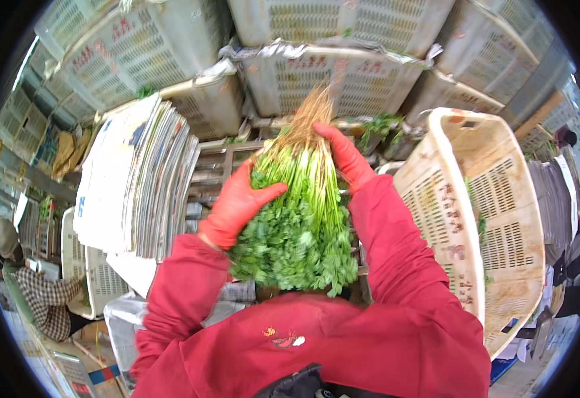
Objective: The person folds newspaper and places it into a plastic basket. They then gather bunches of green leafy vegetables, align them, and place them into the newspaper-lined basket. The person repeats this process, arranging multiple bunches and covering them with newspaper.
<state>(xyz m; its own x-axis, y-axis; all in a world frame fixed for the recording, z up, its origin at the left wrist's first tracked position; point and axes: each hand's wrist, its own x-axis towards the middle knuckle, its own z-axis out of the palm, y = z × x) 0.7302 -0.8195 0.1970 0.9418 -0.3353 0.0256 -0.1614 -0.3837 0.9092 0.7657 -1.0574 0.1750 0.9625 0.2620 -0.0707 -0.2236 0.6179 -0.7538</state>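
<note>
A large bunch of leafy green herb, apparently coriander (295,239), lies between my hands with its brown roots (312,112) pointing away from me. Its pale green stems fan toward my body and end in dense leaves. My left hand (242,201), in an orange-red rubber glove, holds the bunch's left side, thumb over the stems and fingers mostly hidden. On the other side, my right hand (345,155), gloved alike, grips the bunch where stems meet roots. Beneath the bunch is a slatted rack (210,171).
A tall stack of newspapers (135,179) stands at left. A tilted plastic crate (506,219) with some greens inside is at right. Stacked crates (330,82) form a wall ahead. At far left a person in a checked sleeve (51,291) reaches to another crate (106,278).
</note>
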